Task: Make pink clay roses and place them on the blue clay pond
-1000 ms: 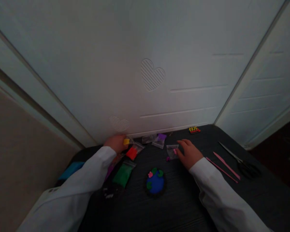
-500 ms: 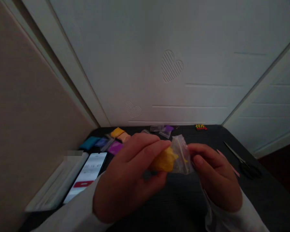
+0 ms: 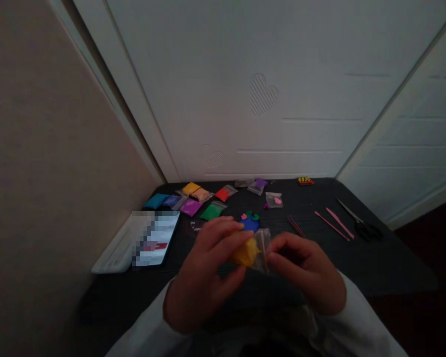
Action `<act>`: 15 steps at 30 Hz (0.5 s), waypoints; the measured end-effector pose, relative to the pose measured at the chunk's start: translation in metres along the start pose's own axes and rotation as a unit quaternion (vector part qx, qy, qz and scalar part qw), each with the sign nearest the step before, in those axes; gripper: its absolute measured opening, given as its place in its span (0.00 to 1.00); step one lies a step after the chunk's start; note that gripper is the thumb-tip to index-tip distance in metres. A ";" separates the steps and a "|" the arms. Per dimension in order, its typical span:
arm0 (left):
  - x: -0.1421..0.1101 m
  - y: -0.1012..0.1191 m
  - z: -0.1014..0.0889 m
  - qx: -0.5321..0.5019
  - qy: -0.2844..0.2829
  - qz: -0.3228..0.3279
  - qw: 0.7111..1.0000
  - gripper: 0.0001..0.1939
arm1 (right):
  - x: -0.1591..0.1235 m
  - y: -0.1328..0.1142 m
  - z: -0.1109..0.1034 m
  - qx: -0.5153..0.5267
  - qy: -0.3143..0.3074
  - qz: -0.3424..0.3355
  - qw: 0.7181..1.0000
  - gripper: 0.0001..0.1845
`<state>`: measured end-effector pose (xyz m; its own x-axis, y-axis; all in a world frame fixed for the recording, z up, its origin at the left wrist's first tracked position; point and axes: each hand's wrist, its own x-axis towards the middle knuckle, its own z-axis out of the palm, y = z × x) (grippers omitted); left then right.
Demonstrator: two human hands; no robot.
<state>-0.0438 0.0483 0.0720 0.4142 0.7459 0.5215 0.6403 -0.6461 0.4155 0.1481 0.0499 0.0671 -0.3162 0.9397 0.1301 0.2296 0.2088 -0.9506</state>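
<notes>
Between my hands is a small clear zip bag (image 3: 263,248) with yellow modelling clay (image 3: 246,252) in its left part. My left hand (image 3: 208,267) is closed round the clay end, thumb below and fingers above. The thumb and forefinger of my right hand (image 3: 301,267) pinch the right edge of the bag, near its mouth. Whether the mouth is unsealed I cannot tell. Just behind the bag lies a blue clay piece (image 3: 250,224) with small green and pink bits on top, partly hidden by my left hand.
Bags of coloured clay, such as the green bag (image 3: 212,210) and red bag (image 3: 225,193), lie at the back left. A phone (image 3: 158,245) is at left. To the right lie pink modelling tools (image 3: 332,223), dark red sticks (image 3: 296,226) and scissors (image 3: 360,223).
My view has drawn back and up, so more of the table shows, including the blue clay piece. Both hands keep their hold on the yellow clay bag.
</notes>
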 end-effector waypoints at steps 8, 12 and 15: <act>-0.049 0.017 0.026 0.001 0.139 -0.159 0.977 0.08 | -0.017 0.015 0.050 -0.145 0.073 -0.143 0.976 0.04; -0.052 0.016 0.030 -0.065 0.040 -0.204 0.976 0.02 | -0.022 0.022 0.062 -0.175 0.065 -0.159 0.969 0.05; -0.052 0.012 0.031 -0.055 0.012 -0.168 0.984 0.04 | -0.024 0.025 0.064 -0.184 0.069 -0.154 0.968 0.06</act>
<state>-0.0381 0.0071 0.0268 0.1751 0.9176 0.3569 0.6647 -0.3776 0.6447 0.1025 0.0152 0.0226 -0.3016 0.8395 0.4520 0.4642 0.5434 -0.6994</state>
